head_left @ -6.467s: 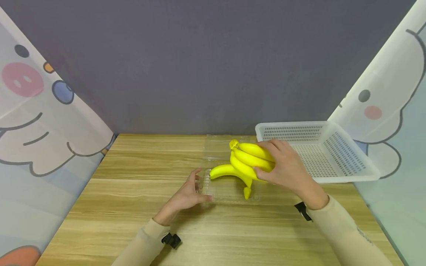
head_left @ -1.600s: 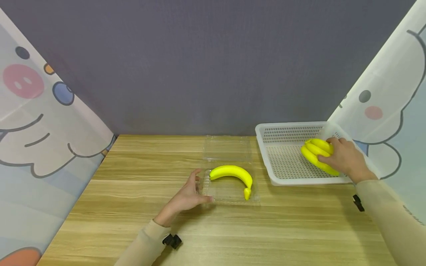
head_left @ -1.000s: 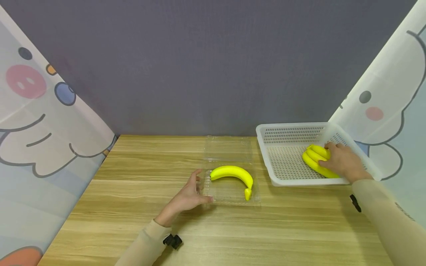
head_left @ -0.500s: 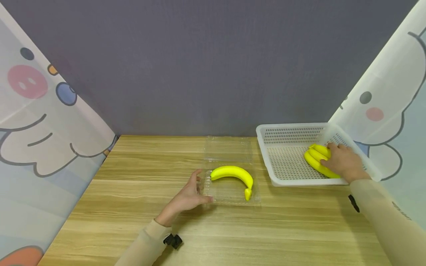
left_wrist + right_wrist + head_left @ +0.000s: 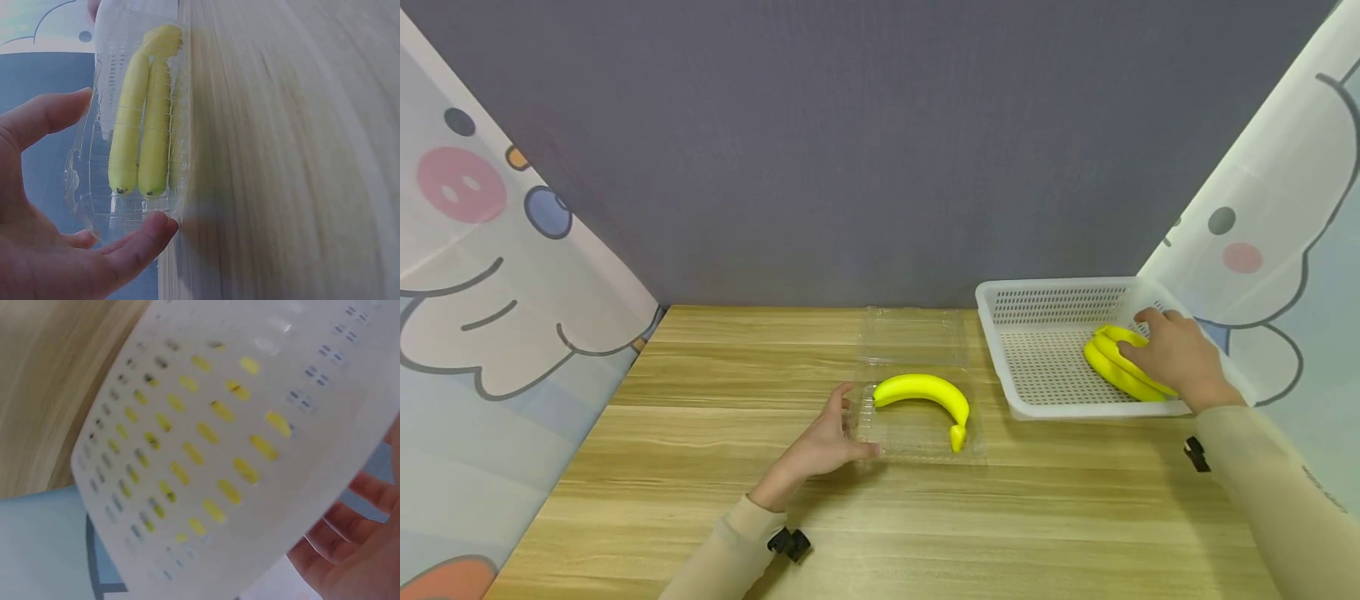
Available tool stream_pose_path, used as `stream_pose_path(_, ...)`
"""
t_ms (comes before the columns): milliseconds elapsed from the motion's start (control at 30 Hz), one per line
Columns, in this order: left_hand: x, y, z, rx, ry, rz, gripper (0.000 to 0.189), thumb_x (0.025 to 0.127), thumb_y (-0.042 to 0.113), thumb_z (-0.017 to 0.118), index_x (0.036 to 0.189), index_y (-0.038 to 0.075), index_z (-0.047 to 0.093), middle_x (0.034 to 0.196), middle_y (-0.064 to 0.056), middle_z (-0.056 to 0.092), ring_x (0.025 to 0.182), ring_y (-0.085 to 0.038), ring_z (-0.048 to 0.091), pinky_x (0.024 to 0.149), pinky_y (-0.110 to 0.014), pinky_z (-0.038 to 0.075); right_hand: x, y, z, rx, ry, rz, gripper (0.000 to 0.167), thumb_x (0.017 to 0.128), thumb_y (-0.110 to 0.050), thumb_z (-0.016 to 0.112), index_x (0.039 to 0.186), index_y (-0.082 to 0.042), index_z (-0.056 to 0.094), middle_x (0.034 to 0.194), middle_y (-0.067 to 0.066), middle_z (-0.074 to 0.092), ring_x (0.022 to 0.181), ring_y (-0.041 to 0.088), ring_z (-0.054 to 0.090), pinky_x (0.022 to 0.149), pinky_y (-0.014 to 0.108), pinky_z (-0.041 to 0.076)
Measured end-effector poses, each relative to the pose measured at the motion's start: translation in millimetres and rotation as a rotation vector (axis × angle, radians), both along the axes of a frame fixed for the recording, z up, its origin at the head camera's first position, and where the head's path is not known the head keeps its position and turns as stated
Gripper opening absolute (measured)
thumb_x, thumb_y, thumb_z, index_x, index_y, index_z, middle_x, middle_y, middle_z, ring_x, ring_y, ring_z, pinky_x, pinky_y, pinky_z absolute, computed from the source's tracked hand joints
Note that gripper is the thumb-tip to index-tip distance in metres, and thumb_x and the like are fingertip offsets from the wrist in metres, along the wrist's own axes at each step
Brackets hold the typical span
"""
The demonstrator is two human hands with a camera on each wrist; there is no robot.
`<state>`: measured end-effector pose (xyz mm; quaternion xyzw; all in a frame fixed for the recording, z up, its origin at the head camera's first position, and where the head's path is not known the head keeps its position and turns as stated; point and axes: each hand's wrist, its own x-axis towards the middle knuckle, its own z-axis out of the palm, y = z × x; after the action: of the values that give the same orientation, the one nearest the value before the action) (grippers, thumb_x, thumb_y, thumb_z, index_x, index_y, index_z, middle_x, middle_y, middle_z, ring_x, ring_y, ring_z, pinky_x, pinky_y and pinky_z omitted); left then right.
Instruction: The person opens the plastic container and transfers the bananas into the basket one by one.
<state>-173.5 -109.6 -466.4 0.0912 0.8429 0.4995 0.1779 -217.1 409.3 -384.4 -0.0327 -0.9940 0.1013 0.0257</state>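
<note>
My left hand [image 5: 822, 439] holds the left end of a clear plastic clamshell box [image 5: 912, 437], thumb at its front corner. The box lies with its lid folded back. Bananas [image 5: 925, 387] rest inside; from above one curved banana shows, while the left wrist view shows two banana bodies [image 5: 128, 134] joined at the stem. At the right, a bunch of yellow bananas [image 5: 1108, 367] lies in a white plastic basket [image 5: 1000, 354]. My right hand [image 5: 1180, 358] hovers over that bunch with loose fingers, seeming apart from it. In the right wrist view, the basket wall [image 5: 281, 506] hides most of the bananas.
A wooden table [image 5: 700, 467] lies under everything. A grey panel [image 5: 820, 167] rises along its back edge, and cartoon-printed walls [image 5: 460, 317] stand at both sides. The basket sits against the back right corner, its right side near the wall.
Over several seconds, my right hand has carried the banana bunch from above the box into the basket. It has since let go and risen slightly. My left hand has stayed at the box.
</note>
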Motion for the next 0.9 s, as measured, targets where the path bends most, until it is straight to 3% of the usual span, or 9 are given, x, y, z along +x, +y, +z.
stream_pose_path(500, -0.8, -0.6, -1.5, 0.007, 0.005, 0.006, 0.116, 0.076, 0.026, 0.091, 0.160, 0.011, 0.014, 0.150, -0.024, 0.035, 0.130, -0.043, 0.046, 0.102, -0.061, 0.043, 9.1, -38.6, 17.5, -0.074, 0.146, 0.031, 0.051, 0.098, -0.032, 0.058, 0.126, 0.010, 0.054, 0.124, 0.036, 0.052, 0.108, 0.055, 0.046, 0.082, 0.068, 0.043)
stream_pose_path(900, -0.8, -1.0, -2.1, 0.006, 0.002, 0.003, 0.116, 0.076, 0.027, 0.091, 0.161, 0.012, 0.012, 0.150, -0.024, 0.035, 0.127, -0.041, 0.048, 0.100, -0.060, 0.044, 27.6, -78.7, 32.3, -0.134, 0.281, 0.068, 0.044, 0.097, -0.027, 0.057, 0.118, 0.011, 0.062, 0.115, 0.032, 0.061, 0.105, 0.050, 0.052, 0.089, 0.064, 0.042)
